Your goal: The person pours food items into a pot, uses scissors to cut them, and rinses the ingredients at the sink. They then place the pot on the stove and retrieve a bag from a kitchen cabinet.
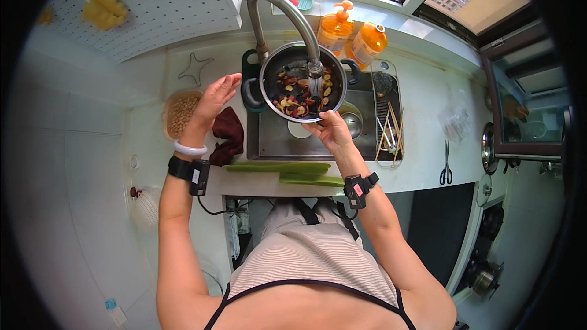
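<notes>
My right hand (pixel 334 130) pinches the near rim of a dark-lined pot (pixel 274 73) with two black handles, held over the steel sink (pixel 275 146). Water (pixel 315 87) runs from the curved faucet (pixel 302 20) into the pot. Inside lie mixed dried pieces (pixel 289 101): yellowish slices, reddish bits and dark ones. My left hand (pixel 215 96) is raised left of the pot, fingers extended and empty, apart from its left handle (pixel 250 94). Beneath that hand sit a maroon cloth (pixel 229 128) and a plastic container (pixel 167 121) of pale beans or nuts.
Long green vegetable pieces (pixel 275 167) lie along the sink's front edge. A wire rack (pixel 398 110) holds chopsticks (pixel 390 130) and a steel scourer (pixel 382 83). Orange soap bottles (pixel 337 30) stand behind the pot. Scissors (pixel 446 165) lie right, near an open window sash (pixel 527 149).
</notes>
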`<control>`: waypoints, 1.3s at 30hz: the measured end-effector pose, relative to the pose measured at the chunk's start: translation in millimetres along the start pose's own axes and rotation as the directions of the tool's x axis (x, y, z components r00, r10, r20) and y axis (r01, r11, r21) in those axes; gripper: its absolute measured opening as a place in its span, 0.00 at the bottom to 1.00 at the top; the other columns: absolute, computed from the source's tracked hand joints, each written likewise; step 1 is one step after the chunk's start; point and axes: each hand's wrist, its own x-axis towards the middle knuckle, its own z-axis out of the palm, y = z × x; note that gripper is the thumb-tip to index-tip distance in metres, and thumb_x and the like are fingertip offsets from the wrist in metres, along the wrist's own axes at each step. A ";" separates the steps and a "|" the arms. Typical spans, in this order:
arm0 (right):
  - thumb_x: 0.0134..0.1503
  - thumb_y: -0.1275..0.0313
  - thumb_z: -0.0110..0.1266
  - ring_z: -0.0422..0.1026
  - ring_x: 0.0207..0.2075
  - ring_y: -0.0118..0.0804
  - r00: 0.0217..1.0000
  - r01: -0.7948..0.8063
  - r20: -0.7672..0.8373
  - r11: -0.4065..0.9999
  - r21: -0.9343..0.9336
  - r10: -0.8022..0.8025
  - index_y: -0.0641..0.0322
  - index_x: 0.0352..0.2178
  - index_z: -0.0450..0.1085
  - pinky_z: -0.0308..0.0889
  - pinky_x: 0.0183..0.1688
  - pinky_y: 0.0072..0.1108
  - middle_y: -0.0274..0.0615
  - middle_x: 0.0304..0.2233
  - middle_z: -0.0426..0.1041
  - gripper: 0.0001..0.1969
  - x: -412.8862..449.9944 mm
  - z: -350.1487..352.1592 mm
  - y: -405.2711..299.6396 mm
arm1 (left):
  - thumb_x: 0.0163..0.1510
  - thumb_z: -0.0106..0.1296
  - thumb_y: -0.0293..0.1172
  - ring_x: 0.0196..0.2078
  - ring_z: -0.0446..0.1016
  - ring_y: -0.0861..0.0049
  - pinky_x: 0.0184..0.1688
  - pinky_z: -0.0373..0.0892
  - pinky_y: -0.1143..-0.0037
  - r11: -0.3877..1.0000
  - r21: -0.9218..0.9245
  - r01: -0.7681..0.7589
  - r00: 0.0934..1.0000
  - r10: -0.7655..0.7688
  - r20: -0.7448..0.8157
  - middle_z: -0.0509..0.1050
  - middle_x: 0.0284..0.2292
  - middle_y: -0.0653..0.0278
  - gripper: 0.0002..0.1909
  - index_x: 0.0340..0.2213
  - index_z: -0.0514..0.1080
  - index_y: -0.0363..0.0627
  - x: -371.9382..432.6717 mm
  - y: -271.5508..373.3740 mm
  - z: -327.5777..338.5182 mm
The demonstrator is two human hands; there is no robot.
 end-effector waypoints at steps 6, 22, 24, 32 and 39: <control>0.46 0.79 0.46 0.71 0.39 0.49 0.985 -0.171 0.014 0.985 -0.014 0.172 0.61 0.40 0.58 0.70 0.41 0.44 0.46 0.40 0.67 0.17 -25.9 -34.6 -8.2 | 0.58 0.35 0.50 0.56 0.58 0.72 0.57 0.55 0.74 1.000 -0.017 0.010 1.000 -0.011 -0.023 0.62 0.51 0.58 0.29 0.50 0.59 0.36 -4.1 -11.3 -1.3; 0.45 0.78 0.48 0.69 0.40 0.51 0.970 -0.241 -0.023 0.969 -0.046 0.240 0.63 0.39 0.59 0.69 0.42 0.45 0.48 0.38 0.67 0.16 -11.5 -39.6 -12.5 | 0.59 0.34 0.50 0.57 0.56 0.68 0.56 0.54 0.71 0.999 -0.036 -0.008 0.993 0.004 -0.115 0.60 0.52 0.57 0.29 0.51 0.58 0.37 -8.6 -33.1 4.5; 0.45 0.79 0.48 0.69 0.40 0.48 0.972 -0.228 -0.073 0.973 -0.046 0.225 0.62 0.39 0.61 0.70 0.41 0.44 0.47 0.38 0.67 0.16 -10.8 -46.8 -23.4 | 0.59 0.34 0.50 0.57 0.56 0.68 0.56 0.55 0.71 0.999 -0.044 0.000 0.992 -0.005 -0.126 0.60 0.52 0.57 0.29 0.51 0.58 0.37 -11.2 -36.4 -1.5; 0.45 0.78 0.48 0.68 0.40 0.49 0.984 -0.176 -0.053 0.982 -0.070 0.173 0.63 0.37 0.60 0.69 0.43 0.43 0.46 0.37 0.66 0.14 12.8 -31.7 -17.4 | 0.59 0.35 0.50 0.56 0.57 0.69 0.55 0.56 0.71 0.998 -0.067 0.010 0.992 -0.018 -0.123 0.60 0.52 0.57 0.28 0.50 0.59 0.38 -13.9 -34.5 4.9; 0.44 0.79 0.49 0.67 0.41 0.50 0.959 -0.252 -0.139 0.968 -0.013 0.247 0.62 0.38 0.62 0.68 0.43 0.46 0.46 0.38 0.66 0.16 -8.5 -49.6 -26.1 | 0.59 0.36 0.49 0.56 0.57 0.69 0.54 0.56 0.71 0.998 -0.057 0.010 0.989 -0.018 -0.147 0.61 0.51 0.58 0.27 0.50 0.60 0.39 -11.7 -37.4 -2.3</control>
